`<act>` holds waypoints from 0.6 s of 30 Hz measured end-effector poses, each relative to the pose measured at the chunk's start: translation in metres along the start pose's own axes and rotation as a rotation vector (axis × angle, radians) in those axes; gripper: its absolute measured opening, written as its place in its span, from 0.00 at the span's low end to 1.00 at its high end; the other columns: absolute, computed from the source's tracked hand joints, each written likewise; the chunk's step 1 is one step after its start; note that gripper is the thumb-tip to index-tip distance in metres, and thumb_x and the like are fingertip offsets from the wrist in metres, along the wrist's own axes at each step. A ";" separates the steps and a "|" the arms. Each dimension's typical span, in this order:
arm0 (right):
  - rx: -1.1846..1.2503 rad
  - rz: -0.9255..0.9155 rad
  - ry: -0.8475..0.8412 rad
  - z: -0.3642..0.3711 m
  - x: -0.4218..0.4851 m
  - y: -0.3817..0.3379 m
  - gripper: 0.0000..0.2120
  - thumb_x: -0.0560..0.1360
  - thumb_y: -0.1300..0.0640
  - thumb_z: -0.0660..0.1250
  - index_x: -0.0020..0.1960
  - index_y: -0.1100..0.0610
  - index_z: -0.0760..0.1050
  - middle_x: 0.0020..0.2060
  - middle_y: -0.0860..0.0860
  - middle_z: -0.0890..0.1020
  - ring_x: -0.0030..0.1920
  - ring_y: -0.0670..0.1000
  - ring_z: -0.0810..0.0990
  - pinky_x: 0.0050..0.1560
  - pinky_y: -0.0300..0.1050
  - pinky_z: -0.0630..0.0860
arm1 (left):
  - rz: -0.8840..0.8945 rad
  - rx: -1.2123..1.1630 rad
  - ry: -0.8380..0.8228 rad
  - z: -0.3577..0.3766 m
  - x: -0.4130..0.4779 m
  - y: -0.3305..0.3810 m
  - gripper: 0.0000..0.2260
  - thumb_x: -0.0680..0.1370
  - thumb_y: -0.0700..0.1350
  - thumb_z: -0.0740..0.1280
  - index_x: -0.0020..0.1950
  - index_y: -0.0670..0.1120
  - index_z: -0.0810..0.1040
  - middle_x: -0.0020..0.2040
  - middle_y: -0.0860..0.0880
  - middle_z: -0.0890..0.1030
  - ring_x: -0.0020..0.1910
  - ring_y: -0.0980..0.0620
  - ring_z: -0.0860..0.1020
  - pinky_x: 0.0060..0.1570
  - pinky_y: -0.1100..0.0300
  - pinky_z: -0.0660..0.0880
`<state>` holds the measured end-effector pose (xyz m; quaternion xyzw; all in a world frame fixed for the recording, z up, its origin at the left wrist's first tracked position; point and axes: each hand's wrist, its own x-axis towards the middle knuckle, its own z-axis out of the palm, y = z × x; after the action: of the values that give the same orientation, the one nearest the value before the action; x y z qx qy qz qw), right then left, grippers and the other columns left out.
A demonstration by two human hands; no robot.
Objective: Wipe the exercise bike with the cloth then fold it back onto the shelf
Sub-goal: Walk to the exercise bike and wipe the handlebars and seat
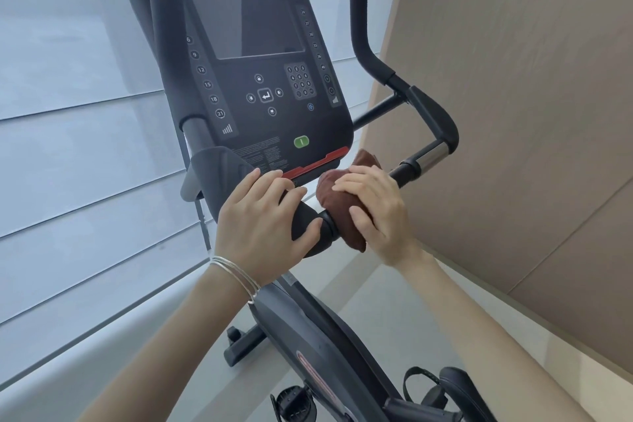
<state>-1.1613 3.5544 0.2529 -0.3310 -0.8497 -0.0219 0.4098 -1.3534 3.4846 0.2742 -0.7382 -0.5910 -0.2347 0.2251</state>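
Now wiping step, folding not yet begun. Right hand wraps brown cloth around handlebar of exercise bike, just below console. Left hand grips bar beside it, steadying. Next, by my guess: slide cloth along bar toward chrome section. Shelf not in view.

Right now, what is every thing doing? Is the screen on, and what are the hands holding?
screen, dark, showing nothing.
cloth, bunched and wrapped round the handlebar.
right hand, grips the cloth against the bar.
left hand, grips the handlebar beside the cloth.
handlebar, held by both hands, cloth on it.
pedal, no foot on it.
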 end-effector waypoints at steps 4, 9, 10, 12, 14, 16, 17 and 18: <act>-0.037 0.097 -0.143 -0.020 0.014 0.037 0.23 0.76 0.49 0.49 0.55 0.60 0.78 0.53 0.54 0.81 0.60 0.56 0.75 0.68 0.52 0.65 | -0.002 -0.011 -0.019 -0.002 0.000 0.000 0.21 0.74 0.60 0.56 0.52 0.48 0.81 0.50 0.51 0.83 0.59 0.49 0.78 0.67 0.52 0.67; -0.008 0.318 -0.153 -0.025 0.003 0.033 0.20 0.78 0.51 0.51 0.62 0.57 0.74 0.63 0.52 0.75 0.72 0.56 0.61 0.75 0.56 0.50 | -0.011 -0.020 -0.006 -0.003 -0.001 0.002 0.20 0.74 0.59 0.57 0.51 0.48 0.81 0.49 0.51 0.83 0.58 0.48 0.78 0.67 0.52 0.68; 0.032 0.328 -0.156 -0.024 -0.002 0.025 0.20 0.77 0.52 0.52 0.64 0.56 0.72 0.66 0.51 0.73 0.73 0.55 0.58 0.75 0.55 0.50 | -0.010 -0.021 0.000 -0.002 -0.001 0.002 0.20 0.74 0.59 0.57 0.51 0.48 0.81 0.49 0.51 0.83 0.57 0.48 0.79 0.67 0.52 0.68; 0.046 0.321 -0.203 -0.026 -0.014 0.011 0.23 0.76 0.49 0.56 0.69 0.54 0.67 0.70 0.50 0.67 0.75 0.53 0.52 0.75 0.57 0.53 | -0.006 -0.016 -0.005 -0.002 -0.002 0.001 0.21 0.74 0.59 0.56 0.51 0.48 0.81 0.49 0.50 0.83 0.57 0.48 0.79 0.66 0.52 0.68; -0.016 0.282 -0.290 -0.033 -0.022 0.005 0.29 0.73 0.45 0.61 0.72 0.50 0.61 0.74 0.47 0.61 0.76 0.52 0.48 0.73 0.61 0.59 | -0.002 -0.015 -0.007 -0.001 -0.001 0.001 0.21 0.74 0.59 0.56 0.52 0.48 0.81 0.49 0.50 0.83 0.56 0.47 0.79 0.66 0.51 0.68; -0.070 0.229 -0.380 -0.043 -0.023 0.007 0.34 0.71 0.43 0.65 0.74 0.47 0.57 0.75 0.44 0.57 0.76 0.51 0.45 0.70 0.62 0.64 | 0.004 -0.011 -0.016 -0.002 -0.001 0.001 0.21 0.74 0.58 0.56 0.52 0.47 0.81 0.48 0.49 0.83 0.56 0.47 0.79 0.66 0.51 0.68; -0.087 0.210 -0.413 -0.047 -0.021 0.010 0.36 0.71 0.43 0.67 0.74 0.46 0.56 0.75 0.43 0.56 0.76 0.50 0.44 0.69 0.62 0.65 | 0.006 -0.009 -0.024 -0.002 -0.001 0.002 0.21 0.74 0.58 0.56 0.51 0.47 0.81 0.48 0.49 0.83 0.55 0.46 0.79 0.66 0.51 0.68; -0.094 0.203 -0.436 -0.050 -0.018 0.014 0.37 0.71 0.44 0.69 0.74 0.45 0.56 0.75 0.42 0.56 0.76 0.49 0.44 0.68 0.62 0.65 | 0.009 -0.009 -0.029 -0.002 -0.001 0.002 0.21 0.74 0.58 0.56 0.51 0.47 0.81 0.48 0.48 0.83 0.55 0.46 0.79 0.65 0.50 0.69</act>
<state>-1.1108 3.5405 0.2699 -0.4303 -0.8785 0.0520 0.2010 -1.3519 3.4824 0.2756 -0.7452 -0.5899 -0.2255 0.2141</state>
